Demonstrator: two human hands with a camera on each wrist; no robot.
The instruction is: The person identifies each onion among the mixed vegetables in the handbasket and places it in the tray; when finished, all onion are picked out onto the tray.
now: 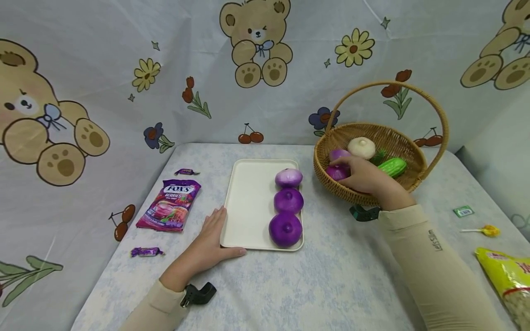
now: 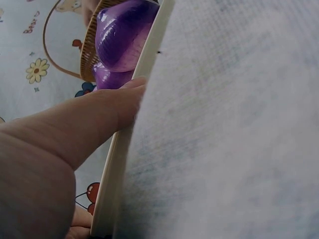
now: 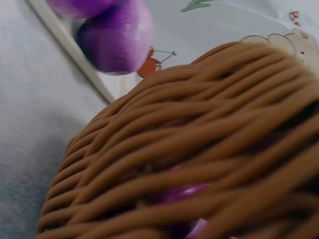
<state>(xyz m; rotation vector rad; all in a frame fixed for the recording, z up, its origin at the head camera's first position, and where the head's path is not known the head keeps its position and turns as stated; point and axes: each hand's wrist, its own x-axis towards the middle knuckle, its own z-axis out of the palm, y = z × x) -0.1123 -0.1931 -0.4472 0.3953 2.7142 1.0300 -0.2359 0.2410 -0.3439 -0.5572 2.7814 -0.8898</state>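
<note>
A white tray [image 1: 252, 202] lies mid-table with three purple onions [image 1: 288, 201] in a row along its right side. My left hand [image 1: 211, 239] rests flat at the tray's near-left corner, and its thumb [image 2: 75, 129] presses against the rim [image 2: 119, 164]. To the right stands a wicker basket [image 1: 389, 133] with a tall handle. My right hand [image 1: 364, 177] reaches inside it, fingers curled over a purple onion [image 1: 336, 173]. Another purple onion [image 1: 339, 154], a white bulb [image 1: 361, 147] and a green cucumber [image 1: 392, 167] also lie in the basket. The right wrist view is filled by the basket wall [image 3: 189, 149].
A Fox's candy bag [image 1: 169, 204] and two purple wrapped candies [image 1: 146, 251] lie left of the tray. At the right edge are a green packet [image 1: 463, 211], a yellow lollipop [image 1: 488, 230] and a yellow bag [image 1: 507, 276]. Bear-print cloth hangs behind the table.
</note>
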